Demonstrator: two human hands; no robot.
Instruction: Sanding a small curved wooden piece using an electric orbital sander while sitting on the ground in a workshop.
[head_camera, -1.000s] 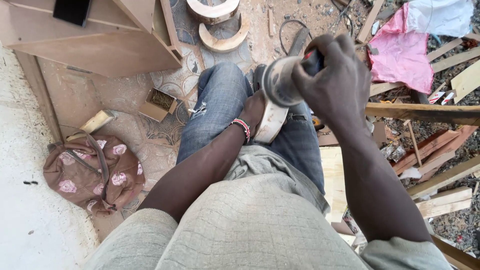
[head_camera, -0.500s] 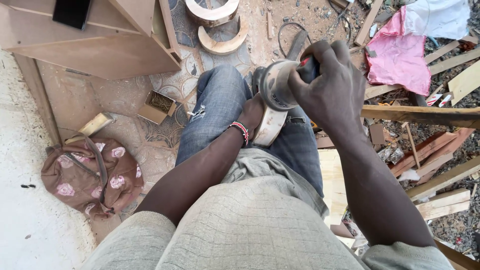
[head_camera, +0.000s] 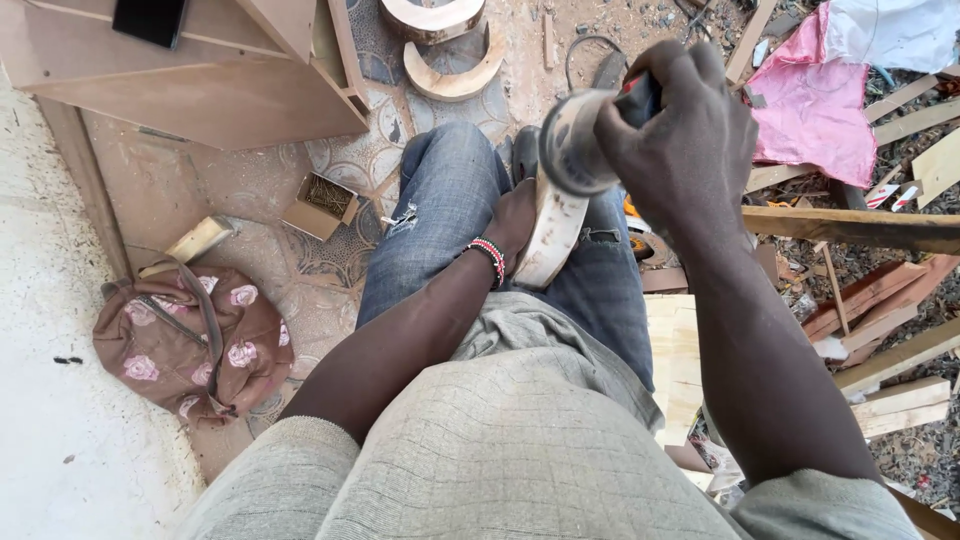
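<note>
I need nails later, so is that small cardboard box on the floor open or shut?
Open. The cardboard box lies by the left knee with its top flaps apart, and a dark mass of small pieces shows inside; whether they are nails I cannot tell.

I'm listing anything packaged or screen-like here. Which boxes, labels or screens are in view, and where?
Small cardboard box: on the patterned floor left of the person's knee, open, brown, filled with small dark pieces.
Dark flat slab: on the wooden cabinet at top left, rectangular, black; may be a phone, screen unlit.
Red-and-white label scraps: among wood offcuts at right, small strips.
</note>
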